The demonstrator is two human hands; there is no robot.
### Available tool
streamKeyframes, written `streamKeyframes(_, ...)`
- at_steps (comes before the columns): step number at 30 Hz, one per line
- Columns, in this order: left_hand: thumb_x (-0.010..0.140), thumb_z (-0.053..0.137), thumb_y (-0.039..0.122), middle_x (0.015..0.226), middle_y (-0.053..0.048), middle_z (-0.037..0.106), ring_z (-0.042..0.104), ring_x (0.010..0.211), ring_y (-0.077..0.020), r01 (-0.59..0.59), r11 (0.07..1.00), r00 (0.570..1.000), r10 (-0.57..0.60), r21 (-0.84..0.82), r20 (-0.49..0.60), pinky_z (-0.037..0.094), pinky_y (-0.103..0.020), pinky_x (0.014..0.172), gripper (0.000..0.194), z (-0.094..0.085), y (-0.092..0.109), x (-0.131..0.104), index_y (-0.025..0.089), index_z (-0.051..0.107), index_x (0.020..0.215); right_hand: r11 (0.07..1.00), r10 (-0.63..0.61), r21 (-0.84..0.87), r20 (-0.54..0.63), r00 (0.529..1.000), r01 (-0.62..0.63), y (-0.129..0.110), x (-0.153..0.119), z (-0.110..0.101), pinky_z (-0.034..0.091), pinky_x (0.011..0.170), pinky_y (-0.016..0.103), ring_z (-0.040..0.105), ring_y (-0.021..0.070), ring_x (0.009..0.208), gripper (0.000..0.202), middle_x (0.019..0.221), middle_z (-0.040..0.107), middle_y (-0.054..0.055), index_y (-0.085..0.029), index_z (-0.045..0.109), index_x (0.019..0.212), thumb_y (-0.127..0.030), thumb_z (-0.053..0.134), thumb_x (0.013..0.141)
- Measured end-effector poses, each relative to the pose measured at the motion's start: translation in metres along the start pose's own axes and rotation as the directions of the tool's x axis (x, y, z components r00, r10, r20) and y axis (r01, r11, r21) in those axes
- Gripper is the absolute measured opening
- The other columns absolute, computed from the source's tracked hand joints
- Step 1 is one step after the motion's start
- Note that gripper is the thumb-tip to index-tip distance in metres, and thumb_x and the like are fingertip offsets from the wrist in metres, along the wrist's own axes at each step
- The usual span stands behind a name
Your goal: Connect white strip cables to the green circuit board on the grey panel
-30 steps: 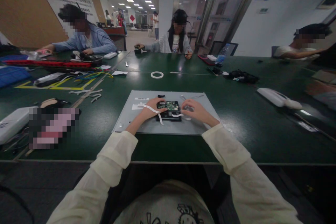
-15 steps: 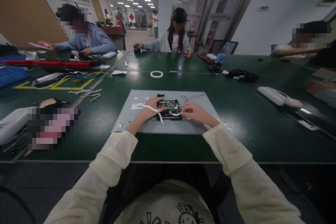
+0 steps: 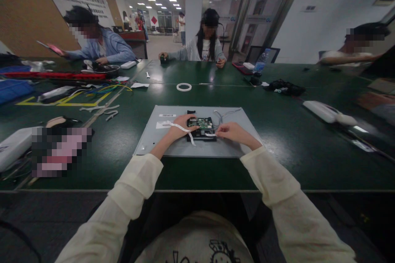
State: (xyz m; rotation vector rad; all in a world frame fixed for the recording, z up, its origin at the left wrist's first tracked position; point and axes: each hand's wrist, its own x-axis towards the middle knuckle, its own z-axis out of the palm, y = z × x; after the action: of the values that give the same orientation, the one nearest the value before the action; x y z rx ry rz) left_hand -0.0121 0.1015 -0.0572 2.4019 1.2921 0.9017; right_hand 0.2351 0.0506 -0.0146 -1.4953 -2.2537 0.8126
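A black device with an exposed green circuit board [image 3: 203,123] lies on a grey panel [image 3: 160,146]. My left hand [image 3: 181,126] grips the device's left side, thumb and fingers around its edge. A white strip [image 3: 179,127] lies across the back of this hand and hangs down beside the device. At the device's right edge, my right hand [image 3: 230,131] pinches the end of a short white strip [image 3: 210,134] that lies over the black part. Thin grey cables [image 3: 219,116] rest on the panel behind my right hand.
On the green table [image 3: 160,94] are a tape roll [image 3: 184,87], a pink item [image 3: 66,150], a white case [image 3: 319,111] and a black bundle [image 3: 285,88]. Blue trays [image 3: 14,90] stand left. People sit across [image 3: 210,43], at the left [image 3: 108,45] and right [image 3: 345,56].
Both hands and the device have shifted slightly to the right in view, as has the panel. The person across has lowered the dark item slightly; the left person's pink item is tilted more upright.
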Motion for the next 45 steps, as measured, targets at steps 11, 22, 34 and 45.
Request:
streamKeyframes(11,0.076,0.061,0.041,0.115,-0.008,0.062,0.057,0.107,-0.0237,-0.013,1.000,1.000,0.013,0.021,-0.012,0.042,-0.039,0.096,0.043,-0.001,0.000,-0.001,0.018,0.056,0.113,0.972,-0.085,-0.224,-0.074,0.994,0.066,0.004,-0.004,0.001,0.037,0.059,0.024,0.057,0.0143,0.065,0.026,0.070,0.065,0.001,-0.019,0.066,0.072,-0.041,0.056,0.079)
streamKeyframes(22,0.090,0.040,0.023,0.129,-0.008,0.053,0.044,0.123,-0.0203,-0.382,0.922,0.921,0.375,0.057,0.107,0.033,-0.042,0.105,0.035,-0.004,0.076,-0.026,0.021,0.049,0.123,0.899,-0.105,-0.437,-0.140,0.985,0.033,0.005,-0.009,0.010,0.036,0.061,0.025,0.061,0.0194,0.076,0.016,0.079,0.067,0.003,-0.021,0.061,0.084,-0.035,0.055,0.080)
streamKeyframes(34,0.092,0.038,0.028,0.118,-0.008,0.060,0.055,0.112,-0.0204,-0.381,0.924,0.905,0.365,0.037,0.221,0.039,-0.040,0.100,0.033,0.004,0.083,-0.034,0.020,0.051,0.122,0.705,0.115,-0.637,-0.330,0.937,-0.311,0.007,-0.029,0.005,0.030,0.053,0.027,0.061,0.0240,0.065,0.034,0.068,0.062,0.007,-0.018,0.049,0.102,-0.047,0.050,0.082)
streamKeyframes(45,0.083,0.043,0.017,0.106,-0.008,0.063,0.059,0.098,-0.0197,0.008,1.000,0.987,-0.009,-0.009,-0.162,0.048,-0.037,0.088,0.031,-0.032,0.027,-0.029,0.017,0.055,0.112,0.878,-0.326,-0.446,-0.291,0.900,0.173,-0.013,-0.037,0.017,0.045,0.078,0.032,0.058,0.0205,0.091,0.023,0.100,0.062,0.009,-0.018,0.056,0.104,-0.022,0.041,0.086)
